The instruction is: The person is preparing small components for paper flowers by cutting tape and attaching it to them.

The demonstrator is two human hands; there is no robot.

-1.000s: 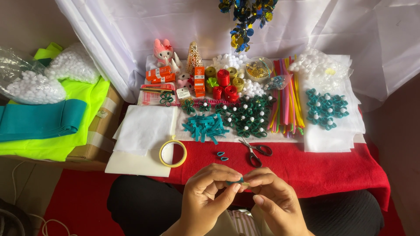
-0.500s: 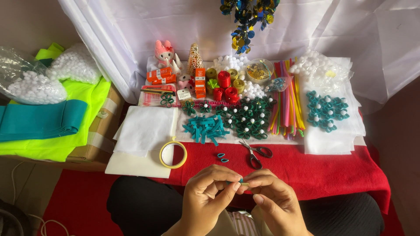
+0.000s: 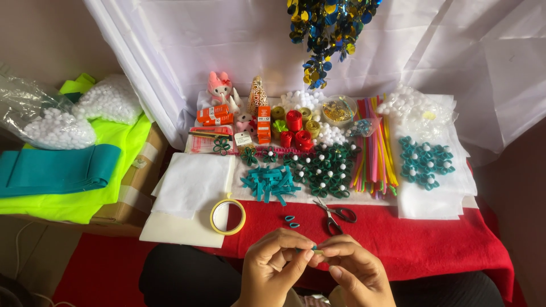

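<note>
I judge I'm mid-fold, my left hand and right hand pinching one teal strip below the table's near edge; next needs steady fingertip pressure.

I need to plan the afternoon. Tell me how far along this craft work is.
Done: many looped flowers with white centres, dark green and teal. In hand: both hands, left and right, pinch a small teal piece. Left: a pile of teal strips and two loose loops.
</note>
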